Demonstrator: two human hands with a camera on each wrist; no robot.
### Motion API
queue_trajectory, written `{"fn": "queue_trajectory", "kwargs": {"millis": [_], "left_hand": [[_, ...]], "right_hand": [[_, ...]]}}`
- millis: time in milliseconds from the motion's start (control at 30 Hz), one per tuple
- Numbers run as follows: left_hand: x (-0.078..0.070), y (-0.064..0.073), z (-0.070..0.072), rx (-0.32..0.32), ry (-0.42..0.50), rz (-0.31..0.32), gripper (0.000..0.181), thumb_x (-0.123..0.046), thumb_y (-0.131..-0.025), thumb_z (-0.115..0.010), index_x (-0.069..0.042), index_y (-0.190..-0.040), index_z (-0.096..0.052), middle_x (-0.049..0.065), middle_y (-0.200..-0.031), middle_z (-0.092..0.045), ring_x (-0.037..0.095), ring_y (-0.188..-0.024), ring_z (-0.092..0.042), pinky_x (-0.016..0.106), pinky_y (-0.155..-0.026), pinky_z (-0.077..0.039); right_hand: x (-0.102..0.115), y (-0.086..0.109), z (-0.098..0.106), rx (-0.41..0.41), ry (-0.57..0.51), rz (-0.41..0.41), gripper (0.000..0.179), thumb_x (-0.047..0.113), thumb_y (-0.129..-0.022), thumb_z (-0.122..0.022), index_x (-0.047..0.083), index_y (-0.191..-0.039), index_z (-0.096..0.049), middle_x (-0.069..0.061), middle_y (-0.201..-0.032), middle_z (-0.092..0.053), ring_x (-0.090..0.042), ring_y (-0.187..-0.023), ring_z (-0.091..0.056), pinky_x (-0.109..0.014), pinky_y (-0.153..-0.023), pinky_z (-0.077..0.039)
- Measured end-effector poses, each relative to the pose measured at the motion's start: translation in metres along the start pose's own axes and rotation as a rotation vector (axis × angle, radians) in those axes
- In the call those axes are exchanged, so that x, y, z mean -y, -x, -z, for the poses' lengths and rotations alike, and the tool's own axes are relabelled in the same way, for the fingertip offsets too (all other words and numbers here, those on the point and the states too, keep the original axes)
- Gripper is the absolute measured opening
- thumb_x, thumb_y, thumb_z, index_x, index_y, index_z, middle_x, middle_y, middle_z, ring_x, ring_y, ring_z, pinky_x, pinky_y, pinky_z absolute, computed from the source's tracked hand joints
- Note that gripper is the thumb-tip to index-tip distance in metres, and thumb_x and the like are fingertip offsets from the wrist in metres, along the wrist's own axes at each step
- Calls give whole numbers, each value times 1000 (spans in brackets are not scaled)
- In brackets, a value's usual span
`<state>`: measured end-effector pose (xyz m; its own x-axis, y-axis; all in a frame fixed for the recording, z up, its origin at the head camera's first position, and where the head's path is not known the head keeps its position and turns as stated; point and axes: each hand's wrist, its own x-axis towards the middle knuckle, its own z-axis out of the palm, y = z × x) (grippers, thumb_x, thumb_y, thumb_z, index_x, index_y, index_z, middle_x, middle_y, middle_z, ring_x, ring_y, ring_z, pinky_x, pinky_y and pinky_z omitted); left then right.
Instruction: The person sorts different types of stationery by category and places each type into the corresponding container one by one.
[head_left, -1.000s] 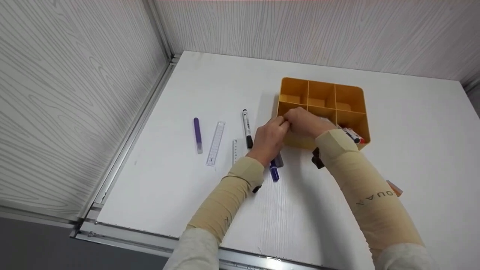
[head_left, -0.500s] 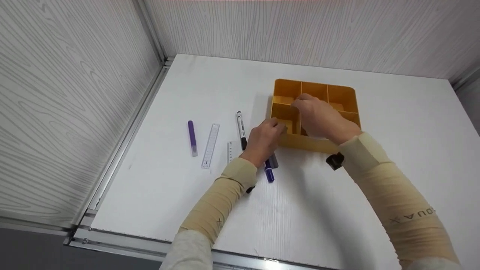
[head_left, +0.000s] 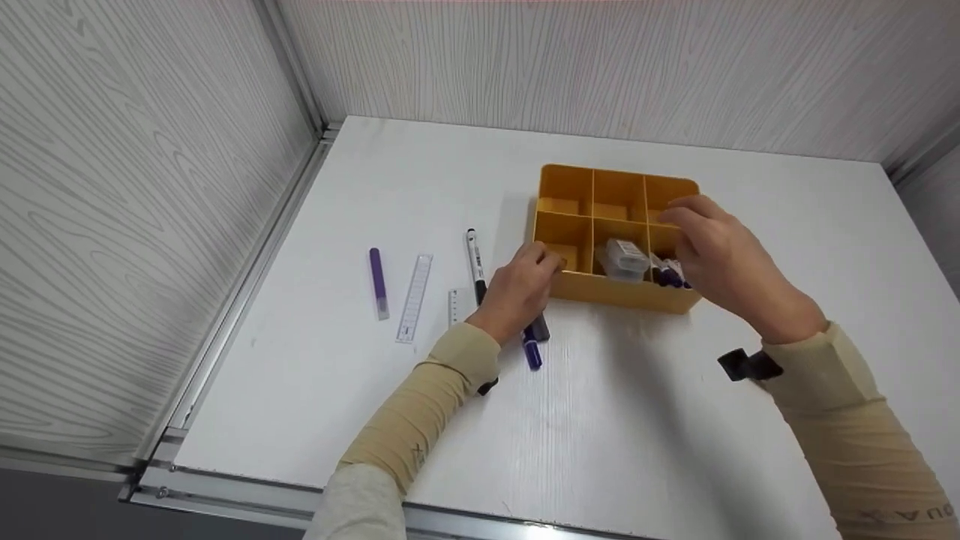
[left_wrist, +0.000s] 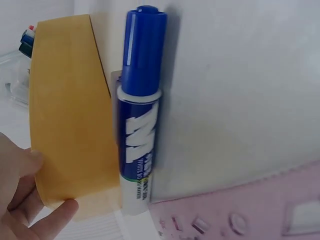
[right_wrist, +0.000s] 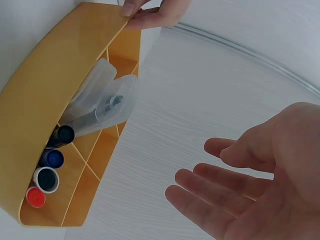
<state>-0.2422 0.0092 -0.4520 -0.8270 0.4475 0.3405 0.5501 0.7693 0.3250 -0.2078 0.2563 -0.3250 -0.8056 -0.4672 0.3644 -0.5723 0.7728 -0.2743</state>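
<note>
White desk (head_left: 300, 382) below, my left hand (head_left: 517, 289) pinched the yellow plastic compartmented box (head_left: 622, 294); my right hand (head_left: 727, 259) hovered nearby, fingers (right_wrist: 200, 183) apart.

I face a white desk (head_left: 300, 405), pale wood-grained walls (head_left: 600, 67) left and far, a metal rail (head_left: 225, 501) along its near edge.

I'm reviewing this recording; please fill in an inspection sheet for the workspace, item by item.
Surface: white table, loose stationery on it.
Job's things: orange organizer, six compartments; clear cases in the near middle one, capped markers in the near right.
Clutter: purple pen, clear ruler, black-and-white marker, blue marker, second ruler partly hidden.
Grips: left grip pinches the organizer's near left rim; right grip relaxed, apart from it, nothing seen in hold.
Cables: nothing seen.
Surroundings: wood-grain panels, metal rails.
</note>
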Motion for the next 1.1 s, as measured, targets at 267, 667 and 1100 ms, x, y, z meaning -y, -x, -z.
{"fn": "queue_trajectory", "kwargs": {"millis": [267,667,1100], "left_hand": [[9,1,1,-61,25,10,17,-22,-101,-56,-14,-113,-65,3,-120,-55,19,-115,-50,26,-89,-55],[21,3,-1,-155,122,-41,14,-20,-97,-61,-10,-105,-68,3,-105,-66,19,-95,-61,24,-90,-54],[21,0,2,-151,113,-48,9,-14,-94,-65,-11,-101,-70,1,-99,-71,18,-86,-61,23,-83,-55]], "right_hand": [[-10,35,11,-63,17,-41,35,-13,-91,-44,-3,-117,-64,-18,-125,-59,-29,-89,-62,-17,-71,-47],[-42,90,15,-134,47,-170,33,-16,-88,-49,-3,-114,-65,-20,-124,-61,-27,-81,-59,-4,-69,-31],[-68,134,-7,-24,16,-320,30,-13,-88,-54,-4,-115,-63,-24,-120,-58,-39,-93,-62,0,-69,-30]]}}
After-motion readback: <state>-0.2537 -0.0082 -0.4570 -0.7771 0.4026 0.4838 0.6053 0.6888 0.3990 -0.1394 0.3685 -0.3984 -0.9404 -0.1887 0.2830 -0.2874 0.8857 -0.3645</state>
